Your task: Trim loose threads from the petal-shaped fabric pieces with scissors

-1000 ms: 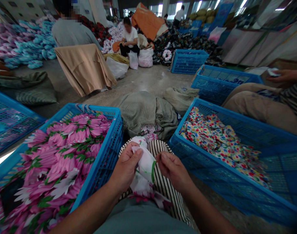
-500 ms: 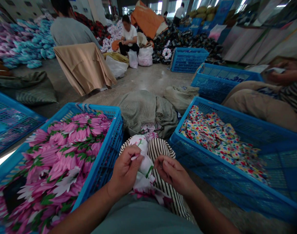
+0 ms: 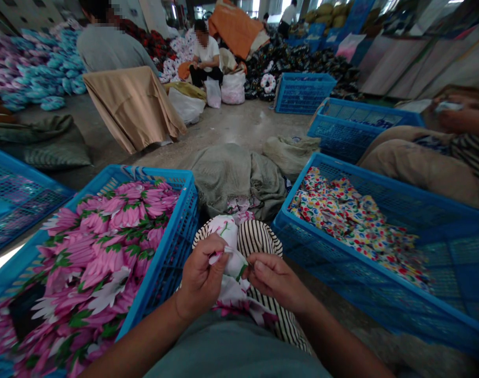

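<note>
My left hand [image 3: 203, 278] pinches a white piece of fabric [image 3: 233, 260] with pink and green printing between thumb and fingers, above my striped lap. My right hand [image 3: 277, 279] is closed in a pinch at the green-marked right edge of this fabric. Whatever those right fingertips grip is too small to make out. More white and magenta printed cloth [image 3: 239, 299] lies across my lap below both hands.
On the left, a blue crate [image 3: 190, 181] holds pink flower-shaped cloth pieces [image 3: 113, 252]. A blue crate [image 3: 439, 205] on the right contains colourful dotted fabric [image 3: 353, 226]. Grey-green sacking [image 3: 223, 170] lies ahead. A co-worker's knees [image 3: 416, 157] are at right.
My right hand has moved slightly left, bringing its fingertips to the fabric's green edge. My left hand keeps its pinch, and the fabric is drawn out between the hands.
</note>
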The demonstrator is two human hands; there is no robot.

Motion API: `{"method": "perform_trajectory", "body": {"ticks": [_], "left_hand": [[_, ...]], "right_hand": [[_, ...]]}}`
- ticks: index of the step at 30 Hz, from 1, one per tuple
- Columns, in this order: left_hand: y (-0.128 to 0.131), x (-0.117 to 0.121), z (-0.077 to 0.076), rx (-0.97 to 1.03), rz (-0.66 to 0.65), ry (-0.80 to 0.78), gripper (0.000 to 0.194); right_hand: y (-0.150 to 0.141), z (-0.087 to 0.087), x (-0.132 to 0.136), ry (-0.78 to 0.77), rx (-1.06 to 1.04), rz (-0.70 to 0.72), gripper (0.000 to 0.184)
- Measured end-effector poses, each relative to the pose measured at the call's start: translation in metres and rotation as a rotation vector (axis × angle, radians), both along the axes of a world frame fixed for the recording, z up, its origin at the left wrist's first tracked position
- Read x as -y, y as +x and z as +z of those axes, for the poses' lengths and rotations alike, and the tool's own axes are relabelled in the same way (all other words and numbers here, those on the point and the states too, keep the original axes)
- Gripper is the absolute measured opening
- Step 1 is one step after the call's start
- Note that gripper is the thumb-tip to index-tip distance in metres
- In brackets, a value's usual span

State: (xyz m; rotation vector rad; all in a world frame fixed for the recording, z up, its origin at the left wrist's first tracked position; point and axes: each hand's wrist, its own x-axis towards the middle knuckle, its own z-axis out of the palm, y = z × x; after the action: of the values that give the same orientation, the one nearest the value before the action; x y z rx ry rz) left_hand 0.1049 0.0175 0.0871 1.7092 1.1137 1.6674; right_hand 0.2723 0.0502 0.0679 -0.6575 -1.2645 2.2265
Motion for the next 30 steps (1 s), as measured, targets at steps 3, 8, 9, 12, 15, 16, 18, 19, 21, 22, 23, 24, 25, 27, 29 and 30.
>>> {"method": "perform_trajectory", "body": {"ticks": [3, 8, 9, 12, 15, 16, 18, 19, 21, 22, 23, 24, 25, 27, 29, 30], "left_hand": [[0.001, 0.000, 0.000, 0.012, -0.004, -0.014, 0.015], [0.001, 0.003, 0.000, 0.081, 0.037, -0.111, 0.006], [0.001, 0.004, 0.000, 0.104, 0.043, -0.124, 0.004], [0.002, 0.004, 0.001, 0.192, 0.140, -0.228, 0.004], [0.007, -0.002, 0.002, 0.375, 0.281, -0.454, 0.011], [0.009, -0.005, 0.003, 0.464, 0.293, -0.528, 0.013], [0.016, -0.012, 0.004, 0.661, 0.257, -0.634, 0.015], [0.019, -0.015, 0.004, 0.753, 0.230, -0.664, 0.016], [0.025, -0.020, 0.005, 0.887, 0.162, -0.720, 0.019], [0.026, -0.021, 0.005, 0.926, 0.122, -0.746, 0.021], [0.026, -0.021, 0.006, 0.945, 0.085, -0.776, 0.023], [0.025, -0.021, 0.006, 0.949, 0.059, -0.808, 0.023], [0.023, -0.020, 0.006, 0.941, 0.043, -0.844, 0.023], [0.017, -0.017, 0.007, 0.913, 0.033, -0.906, 0.023], [0.010, -0.014, 0.008, 0.899, -0.019, -0.957, 0.025], [0.007, -0.013, 0.008, 0.897, -0.080, -0.991, 0.026]], "right_hand": [[-0.001, 0.004, 0.000, 0.016, 0.001, -0.007, 0.041], [-0.002, 0.006, 0.000, 0.041, 0.030, -0.065, 0.041], [-0.002, 0.005, -0.001, 0.025, 0.033, -0.109, 0.040], [-0.004, 0.000, -0.003, -0.066, 0.008, -0.276, 0.038], [-0.009, -0.008, -0.001, -0.090, -0.064, -0.352, 0.037], [-0.012, -0.010, 0.002, -0.075, -0.069, -0.360, 0.038], [-0.018, -0.015, 0.006, -0.024, -0.025, -0.382, 0.039], [-0.021, -0.016, 0.007, 0.001, 0.016, -0.393, 0.038], [-0.026, -0.016, 0.007, 0.002, 0.071, -0.430, 0.029], [-0.027, -0.015, 0.005, -0.031, 0.071, -0.457, 0.028], [-0.027, -0.014, 0.003, -0.082, 0.053, -0.486, 0.029], [-0.026, -0.012, 0.001, -0.141, 0.024, -0.509, 0.031], [-0.025, -0.010, -0.002, -0.189, -0.010, -0.527, 0.033], [-0.021, -0.008, -0.005, -0.227, -0.055, -0.524, 0.035], [-0.018, -0.008, -0.007, -0.201, -0.064, -0.480, 0.035], [-0.017, -0.008, -0.008, -0.174, -0.052, -0.450, 0.035]]}}
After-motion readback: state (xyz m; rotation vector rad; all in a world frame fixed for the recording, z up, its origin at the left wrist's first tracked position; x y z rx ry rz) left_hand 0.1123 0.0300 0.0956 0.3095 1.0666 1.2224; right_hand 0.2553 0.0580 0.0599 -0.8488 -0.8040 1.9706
